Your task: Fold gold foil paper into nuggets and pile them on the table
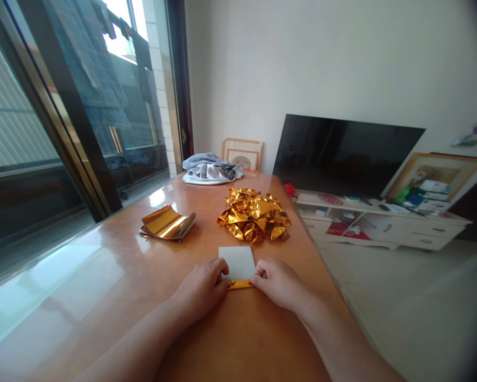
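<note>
Holding paper sheet (236, 263) by folded gold edge (240, 284) on counter (238, 334), lower centre, with pinched fingers (259, 280) of left hand (205, 282) and right hand (278, 282); noting red item (349, 229) inside white cabinet (417, 230) at right of frame.

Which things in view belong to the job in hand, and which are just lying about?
Job, judging by matching gold:
sheet, near edge folded, left hand and right hand on it
stack of gold sheets
pile of folded gold pieces

Lying about, apparently:
cloth bundle at the table's far end
TV
framed picture right of the TV
</note>
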Demonstrator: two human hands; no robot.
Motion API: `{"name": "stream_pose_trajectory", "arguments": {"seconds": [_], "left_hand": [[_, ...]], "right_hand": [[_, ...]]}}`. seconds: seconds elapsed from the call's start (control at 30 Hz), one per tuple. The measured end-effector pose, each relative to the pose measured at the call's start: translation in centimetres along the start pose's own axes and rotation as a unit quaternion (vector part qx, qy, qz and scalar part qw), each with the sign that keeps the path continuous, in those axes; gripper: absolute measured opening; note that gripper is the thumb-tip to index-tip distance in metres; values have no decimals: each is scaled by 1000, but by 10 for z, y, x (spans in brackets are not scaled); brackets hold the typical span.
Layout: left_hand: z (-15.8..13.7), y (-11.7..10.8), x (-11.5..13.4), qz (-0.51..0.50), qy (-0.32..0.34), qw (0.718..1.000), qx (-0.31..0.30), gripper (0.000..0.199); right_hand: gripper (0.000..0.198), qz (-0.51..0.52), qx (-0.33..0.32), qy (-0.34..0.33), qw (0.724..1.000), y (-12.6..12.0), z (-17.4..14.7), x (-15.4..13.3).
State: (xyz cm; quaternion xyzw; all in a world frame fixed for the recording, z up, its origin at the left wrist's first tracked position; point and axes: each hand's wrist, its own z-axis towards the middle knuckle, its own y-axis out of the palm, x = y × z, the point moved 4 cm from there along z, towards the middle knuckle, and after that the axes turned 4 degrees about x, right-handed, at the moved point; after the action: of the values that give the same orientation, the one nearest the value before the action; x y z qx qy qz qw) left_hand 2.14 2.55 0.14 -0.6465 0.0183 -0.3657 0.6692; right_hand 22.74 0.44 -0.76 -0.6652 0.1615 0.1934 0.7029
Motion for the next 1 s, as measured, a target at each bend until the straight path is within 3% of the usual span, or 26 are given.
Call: {"name": "stream_pose_trajectory", "arguments": {"seconds": [0.2,0.43,0.67,1.0], "left_hand": [[-11,-18,27,59,71,995,48,20],[-30,-14,68,14,206,978,-42,34],[-38,7,64,44,164,981,-89,49],[-39,10,63,20,134,985,-105,67]], "right_hand": [[20,-1,7,1,1000,0,0,0],[13,3,6,-1,1000,0,0,-1],[16,9,6,-3,1000,2,1,2],[19,12,2,3,1000,4,1,6]]}}
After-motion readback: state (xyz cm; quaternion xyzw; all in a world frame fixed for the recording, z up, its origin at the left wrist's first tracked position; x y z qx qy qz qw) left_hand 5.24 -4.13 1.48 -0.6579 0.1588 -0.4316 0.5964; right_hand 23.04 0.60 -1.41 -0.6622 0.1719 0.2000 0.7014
